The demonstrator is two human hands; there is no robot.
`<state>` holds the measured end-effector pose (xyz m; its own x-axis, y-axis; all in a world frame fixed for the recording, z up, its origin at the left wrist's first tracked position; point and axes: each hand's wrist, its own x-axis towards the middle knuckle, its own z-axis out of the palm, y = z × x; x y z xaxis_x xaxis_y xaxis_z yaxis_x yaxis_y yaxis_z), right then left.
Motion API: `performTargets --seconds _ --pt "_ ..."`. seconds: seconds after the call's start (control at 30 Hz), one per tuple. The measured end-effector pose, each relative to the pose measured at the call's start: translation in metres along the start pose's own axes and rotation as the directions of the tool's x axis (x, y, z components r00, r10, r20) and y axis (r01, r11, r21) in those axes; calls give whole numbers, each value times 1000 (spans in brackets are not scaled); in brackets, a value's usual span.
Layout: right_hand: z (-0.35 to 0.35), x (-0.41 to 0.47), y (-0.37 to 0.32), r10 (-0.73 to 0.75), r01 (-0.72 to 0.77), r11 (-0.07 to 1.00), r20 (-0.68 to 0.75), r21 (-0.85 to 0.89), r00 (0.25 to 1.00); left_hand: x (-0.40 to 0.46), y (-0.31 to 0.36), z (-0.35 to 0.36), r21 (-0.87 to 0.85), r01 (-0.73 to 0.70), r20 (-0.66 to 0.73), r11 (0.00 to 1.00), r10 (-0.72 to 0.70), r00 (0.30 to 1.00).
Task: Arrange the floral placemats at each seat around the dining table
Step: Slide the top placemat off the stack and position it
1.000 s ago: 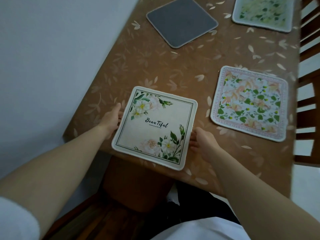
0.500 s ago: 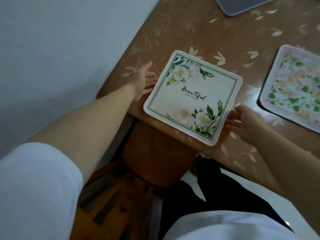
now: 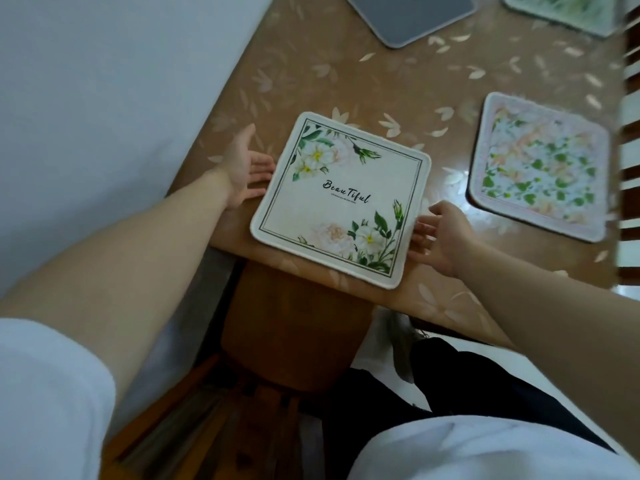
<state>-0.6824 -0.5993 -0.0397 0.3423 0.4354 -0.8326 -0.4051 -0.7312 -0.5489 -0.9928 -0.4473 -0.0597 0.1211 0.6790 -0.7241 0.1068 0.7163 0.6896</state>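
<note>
A cream floral placemat (image 3: 341, 199) with the word "Beautiful" lies flat at the near edge of the brown leaf-patterned table (image 3: 346, 74), its near corner slightly over the edge. My left hand (image 3: 244, 168) rests open beside the mat's left edge, fingertips touching or almost touching it. My right hand (image 3: 441, 235) is open at the mat's right edge, fingers spread toward it. A pink floral placemat (image 3: 538, 166) lies to the right. A green floral placemat (image 3: 568, 8) sits at the far right, partly cut off.
A grey mat (image 3: 412, 15) lies face down at the far middle of the table. A white wall (image 3: 104, 98) runs along the table's left side. A wooden chair (image 3: 277, 358) stands under the near edge, another chair's slats (image 3: 628, 133) at the right.
The view has dropped and swung over the second. Both hands have stayed at the cream mat's two sides; their fingers have opened a little away from its edges.
</note>
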Motion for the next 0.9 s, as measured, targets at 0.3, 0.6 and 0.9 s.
performTargets --seconds 0.3,0.6,0.9 --pt "4 -3 -1 -8 8 998 0 56 1000 4 0 3 99 8 27 995 -11 1000" --pt "7 0 -1 5 -4 992 -13 123 1000 -3 -2 -2 29 -30 36 999 29 999" --pt "13 6 0 -15 15 993 4 113 1000 -5 -1 1 57 -52 5 997 52 999"
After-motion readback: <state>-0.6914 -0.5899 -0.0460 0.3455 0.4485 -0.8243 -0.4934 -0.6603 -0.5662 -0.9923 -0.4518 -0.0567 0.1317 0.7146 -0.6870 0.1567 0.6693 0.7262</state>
